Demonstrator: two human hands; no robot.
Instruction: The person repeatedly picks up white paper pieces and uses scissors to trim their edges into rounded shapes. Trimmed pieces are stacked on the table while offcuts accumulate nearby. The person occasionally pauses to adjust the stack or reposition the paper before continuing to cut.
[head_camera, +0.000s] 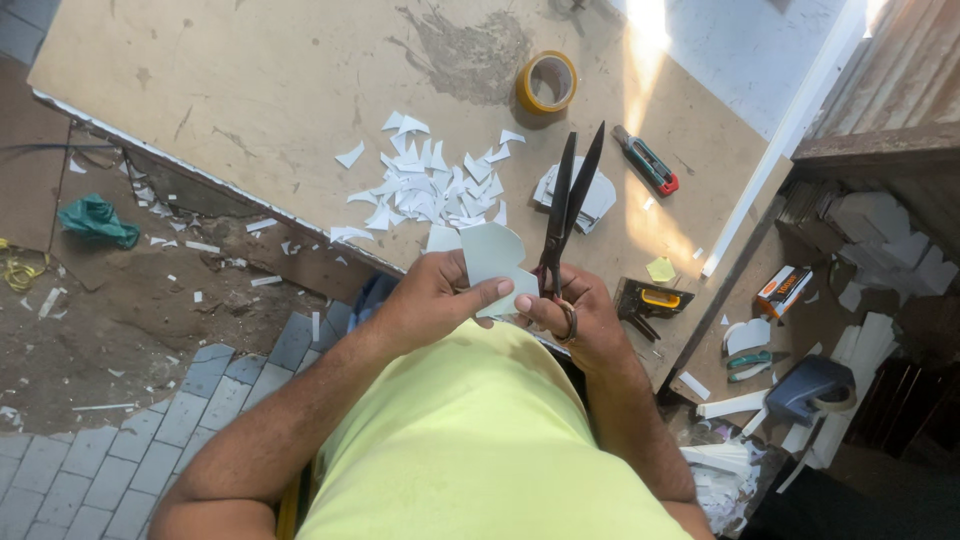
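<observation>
Yellow-green shirt fabric (480, 440) fills the bottom of the view and hides the person's lap and the near edge of the worn tan board tabletop (250, 80). Above it, the left hand (432, 298) grips a pale white card piece with rounded lobes (492, 255), thumb laid across its lower edge; the card's bottom part is covered by that thumb and by the other hand. The right hand (580, 322) is closed through the handles of long black scissors (566, 205), whose blades stand parted and point away from the body, just right of the card. Whether the blades touch the card's edge is hard to make out, since the pivot overlaps it.

Beyond the card lies a scatter of small white paper offcuts (425, 185), and beside the blades a low stack of white cut shapes (596, 196), partly hidden by the scissors. Farther off sit a roll of yellow tape (547, 82) and a red and grey utility knife (646, 160). Right of the hand, a black and yellow tool (648, 299) is too shadowed to identify
</observation>
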